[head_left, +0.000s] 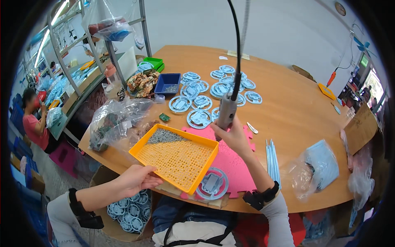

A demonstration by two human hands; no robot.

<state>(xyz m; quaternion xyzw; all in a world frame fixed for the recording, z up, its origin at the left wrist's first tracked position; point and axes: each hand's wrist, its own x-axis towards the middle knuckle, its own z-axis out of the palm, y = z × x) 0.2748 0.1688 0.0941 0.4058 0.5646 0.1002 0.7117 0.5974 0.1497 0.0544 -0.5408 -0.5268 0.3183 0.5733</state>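
Note:
My left hand grips the near left edge of a shallow orange tray, thumb on top of the rim. Rows of small holes cover the tray's floor, and loose grey screws are heaped in its far corner. My right hand is wrapped round a grey electric screwdriver, held upright and hung from a black cable; its tip is hidden. Below the tray's right side, a light-blue round plastic part lies on a pink foam mat, partly covered by the tray.
Several more blue round parts lie beyond the mat. A dark-blue bin with small metal pieces stands far left, near clear plastic bags. Blue rods and a bagged blue stack lie right. A person sits at left.

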